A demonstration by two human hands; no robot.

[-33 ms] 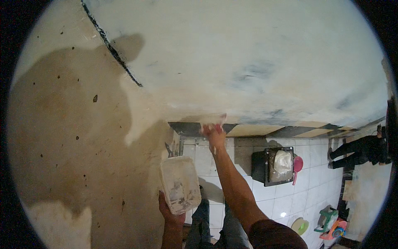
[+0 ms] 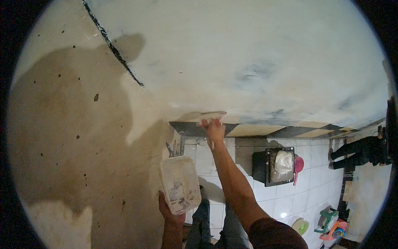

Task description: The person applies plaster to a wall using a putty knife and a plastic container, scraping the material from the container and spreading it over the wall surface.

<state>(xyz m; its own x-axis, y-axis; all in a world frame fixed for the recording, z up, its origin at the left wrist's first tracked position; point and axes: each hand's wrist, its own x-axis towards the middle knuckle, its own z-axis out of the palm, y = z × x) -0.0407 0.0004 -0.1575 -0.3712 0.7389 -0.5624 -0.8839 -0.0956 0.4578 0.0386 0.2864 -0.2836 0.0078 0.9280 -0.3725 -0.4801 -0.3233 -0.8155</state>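
Observation:
My right hand point(image 2: 215, 129) is raised and grips a flat putty blade point(image 2: 209, 115), pressed against the lower edge of the white plastered wall point(image 2: 248, 54). Lower down, my left hand point(image 2: 169, 213) holds a white rectangular plastic tub point(image 2: 180, 184) from beneath; the tub is smeared with plaster. Some tool handles point(image 2: 174, 148) stick out past the tub's far end. My legs in dark trousers point(image 2: 215, 226) show below, over a white tiled floor.
A black bin point(image 2: 262, 168) with white plaster and a pink scoop point(image 2: 297, 166) stands on the tiled floor point(image 2: 319, 186). A person in dark clothes point(image 2: 358, 151) is at the right. Coloured plastic items point(image 2: 331, 222) lie at lower right. The left wall point(image 2: 62, 145) is damp brown.

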